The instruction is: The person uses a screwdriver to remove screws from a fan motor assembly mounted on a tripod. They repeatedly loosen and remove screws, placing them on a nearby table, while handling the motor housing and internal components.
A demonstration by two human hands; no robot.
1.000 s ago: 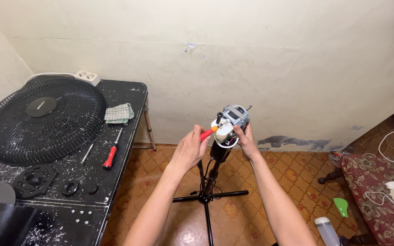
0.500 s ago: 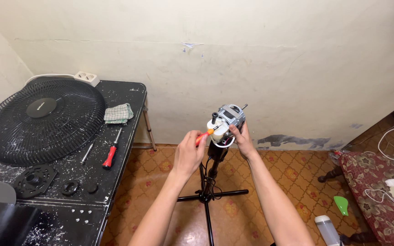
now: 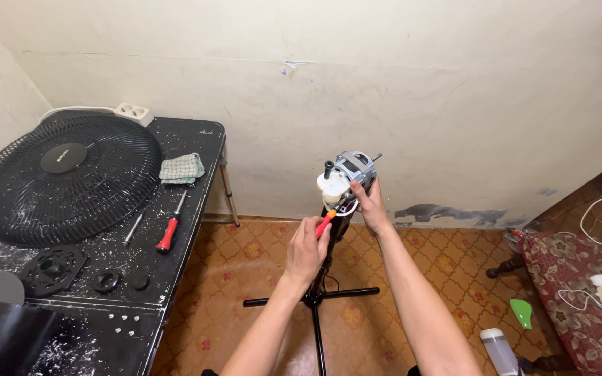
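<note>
Head view: your left hand point(image 3: 306, 252), clamped on the red-handled screwdriver point(image 3: 325, 224), has stayed at the bare grey-and-white fan motor point(image 3: 343, 178); your right hand point(image 3: 369, 206) still grips the motor.

Your view is evenly and fairly brightly lit by soft, warm indoor light that seems to come from above and behind you. The cream wall point(image 3: 419, 83) shows no hard glare, only a gentle falloff toward the corners. Shadows are faint: a soft one lies under the edge of the black surface point(image 3: 175, 278), and the tiled floor point(image 3: 245, 278) beneath it darkens. Focus is sharp across the middle; your forearms at the bottom edge look stretched by wide-angle distortion. No motion blur shows.
</note>
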